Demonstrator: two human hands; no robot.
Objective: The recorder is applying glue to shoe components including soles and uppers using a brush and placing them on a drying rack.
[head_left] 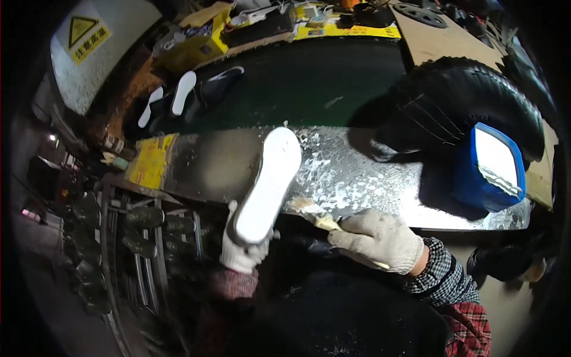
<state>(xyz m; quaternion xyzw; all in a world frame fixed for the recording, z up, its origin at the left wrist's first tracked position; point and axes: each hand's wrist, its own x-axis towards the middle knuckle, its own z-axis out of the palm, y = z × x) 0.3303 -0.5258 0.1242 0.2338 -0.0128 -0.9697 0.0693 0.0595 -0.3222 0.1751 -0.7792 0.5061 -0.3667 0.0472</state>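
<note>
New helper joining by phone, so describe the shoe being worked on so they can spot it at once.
Find the glue-spattered metal bench across the middle. At its near edge, the gloved left hand holds up a shoe, white sole facing the camera. The other shoes lie far back on the dark belt, unheld.

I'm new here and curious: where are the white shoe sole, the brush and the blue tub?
white shoe sole (269,184), head view, middle of its flat face.
brush (304,206), head view, on the bristles.
blue tub (470,184), head view, its blue side wall.
</note>
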